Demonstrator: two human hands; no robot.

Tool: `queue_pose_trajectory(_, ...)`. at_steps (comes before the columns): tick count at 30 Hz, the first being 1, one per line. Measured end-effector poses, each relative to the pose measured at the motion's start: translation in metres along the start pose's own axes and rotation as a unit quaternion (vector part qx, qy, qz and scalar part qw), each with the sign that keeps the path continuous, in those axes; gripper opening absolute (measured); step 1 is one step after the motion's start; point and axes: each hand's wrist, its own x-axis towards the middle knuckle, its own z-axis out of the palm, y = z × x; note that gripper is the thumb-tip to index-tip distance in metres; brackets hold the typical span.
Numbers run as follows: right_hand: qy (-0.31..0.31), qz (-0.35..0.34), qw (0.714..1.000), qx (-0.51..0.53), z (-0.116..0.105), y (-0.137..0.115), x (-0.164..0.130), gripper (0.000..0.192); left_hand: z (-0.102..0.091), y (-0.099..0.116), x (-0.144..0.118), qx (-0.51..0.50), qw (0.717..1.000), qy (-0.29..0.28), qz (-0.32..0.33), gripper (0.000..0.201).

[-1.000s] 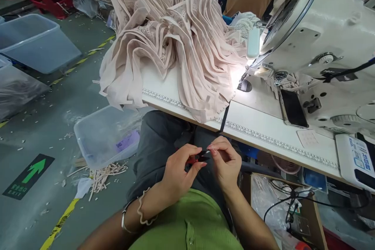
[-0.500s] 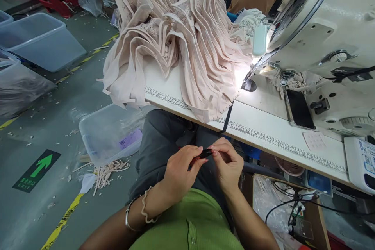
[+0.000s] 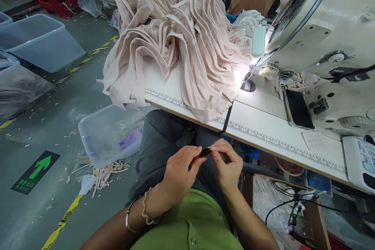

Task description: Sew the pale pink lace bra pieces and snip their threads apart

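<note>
1. While our left hand (image 3: pixel 178 172) pinches the small black snips (image 3: pixel 202 153) over our lap, below the table edge (image 3: pixel 263 136), our right hand (image 3: pixel 225 164) pinches their tip.
2. Best, we judge: keep fingertips off the blades; steady grip.

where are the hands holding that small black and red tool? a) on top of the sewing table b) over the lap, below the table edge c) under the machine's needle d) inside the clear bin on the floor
b: the left hand and right hand pinch the small tool together over the lap, below the edge of the sewing table.
</note>
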Motion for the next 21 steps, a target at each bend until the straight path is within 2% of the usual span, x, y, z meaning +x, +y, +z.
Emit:
queue_pose_trajectory(4,0.001,0.002,1.000,0.012,0.0004,0.0007,-0.0003,0.012,0.0009,-0.0023,0.0004,-0.003,1.000,0.007,0.021,0.008)
queue_pose_trajectory(13,-0.008,0.026,0.999,0.034,-0.0010,0.0041,-0.0006,0.011,-0.0014,-0.0019,0.0038,0.004,1.000,-0.009,0.014,0.005)
queue_pose_trajectory(21,-0.016,0.047,0.998,0.036,-0.0026,0.0070,-0.0020,0.005,-0.0061,0.0001,0.0084,-0.038,0.998,-0.028,-0.030,0.011)
